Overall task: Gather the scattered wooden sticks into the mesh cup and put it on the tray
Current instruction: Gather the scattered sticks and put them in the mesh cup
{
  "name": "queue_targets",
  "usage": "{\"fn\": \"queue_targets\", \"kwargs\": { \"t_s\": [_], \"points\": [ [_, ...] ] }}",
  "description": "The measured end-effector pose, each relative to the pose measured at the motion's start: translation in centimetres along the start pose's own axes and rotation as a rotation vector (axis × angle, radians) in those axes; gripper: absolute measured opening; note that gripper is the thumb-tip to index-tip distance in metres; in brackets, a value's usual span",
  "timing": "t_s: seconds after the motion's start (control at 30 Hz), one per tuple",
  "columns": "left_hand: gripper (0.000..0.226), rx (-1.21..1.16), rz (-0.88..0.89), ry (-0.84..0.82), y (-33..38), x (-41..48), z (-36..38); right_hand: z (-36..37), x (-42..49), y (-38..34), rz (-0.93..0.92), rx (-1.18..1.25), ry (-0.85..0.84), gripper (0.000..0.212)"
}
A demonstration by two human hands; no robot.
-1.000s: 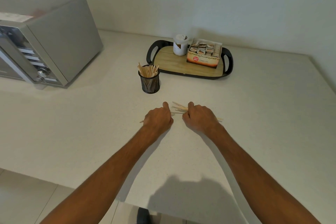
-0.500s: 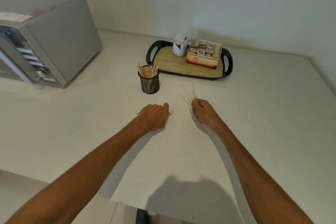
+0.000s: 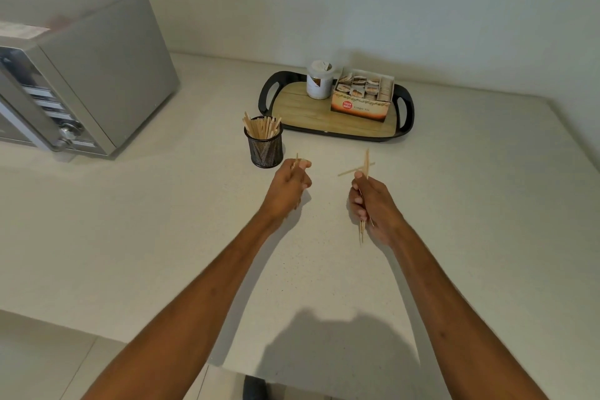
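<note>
Since a second ago the hands have parted and risen off the counter (image 3: 156, 237). The left hand (image 3: 287, 185) grips sticks (image 3: 296, 160) beside the cup (image 3: 264, 148); the right hand (image 3: 373, 204) grips a crossed bundle. The cup stays before the tray (image 3: 341, 136).

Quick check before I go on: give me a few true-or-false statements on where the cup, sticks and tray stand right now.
1. The mesh cup stands on the tray. False: it stands on the counter, in front of the tray's left end.
2. The left hand and the right hand each hold wooden sticks. True.
3. The mesh cup is empty. False: it holds a bundle of sticks.
4. A tea box and a white jar sit on the tray. True.
</note>
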State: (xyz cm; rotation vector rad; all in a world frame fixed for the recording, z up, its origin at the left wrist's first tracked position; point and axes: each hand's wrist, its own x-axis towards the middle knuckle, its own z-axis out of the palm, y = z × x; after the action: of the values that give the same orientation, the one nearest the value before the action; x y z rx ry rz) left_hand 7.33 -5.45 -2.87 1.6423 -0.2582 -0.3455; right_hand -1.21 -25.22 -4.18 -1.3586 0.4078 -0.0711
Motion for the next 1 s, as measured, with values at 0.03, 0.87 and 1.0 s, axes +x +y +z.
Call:
{"fn": "queue_targets", "kwargs": {
  "t_s": [0.03, 0.87, 1.0],
  "points": [
    [0.034, -0.087, -0.019, 0.028, -0.1, 0.0, 0.1, 0.0, 0.0, 0.2, 0.01, 0.065, 0.034, 0.035],
    [0.058, -0.201, 0.262, 0.475, -2.2, 0.0, 5.0, 2.4, 0.6, 2.1, -0.369, -0.125, 0.125, 0.026],
    [0.058, -0.262, 0.3, 0.45, -1.2, 1.0, 4.9, 2.0, 0.5, 0.0, -0.419, -0.173, 0.111, 0.03]
  ]
}}
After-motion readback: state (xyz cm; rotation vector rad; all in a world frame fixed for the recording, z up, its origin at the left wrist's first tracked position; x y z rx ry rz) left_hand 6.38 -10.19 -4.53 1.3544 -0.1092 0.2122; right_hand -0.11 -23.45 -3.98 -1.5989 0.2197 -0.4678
